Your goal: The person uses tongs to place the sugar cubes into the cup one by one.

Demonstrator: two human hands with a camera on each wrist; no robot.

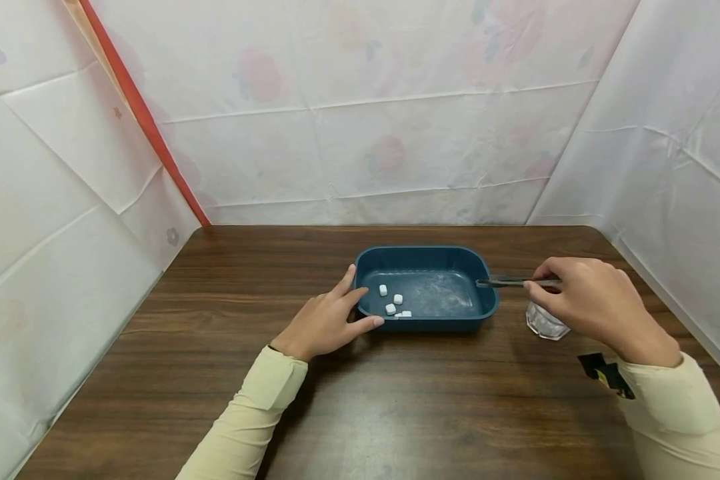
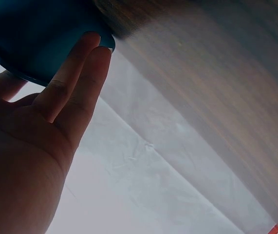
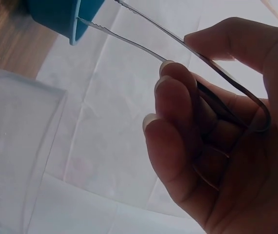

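A dark blue rectangular tray with rounded corners stands on the table. Several small white cubes lie inside it, toward its front left. My left hand rests on the tray's left end with fingers spread; one finger reaches over the rim, and others lie nearly straight against the outer wall. Thin metal tongs are held between the thumb and fingers of my right hand. Their serrated tips stand apart at the tray's right rim, with no cube between them. Below that hand is a clear faceted cup, partly hidden.
The dark wooden table has pale patterned sheets hanging behind it and at both sides. A red strip runs down the sheet at the back left. Near my right sleeve there is a small black item.
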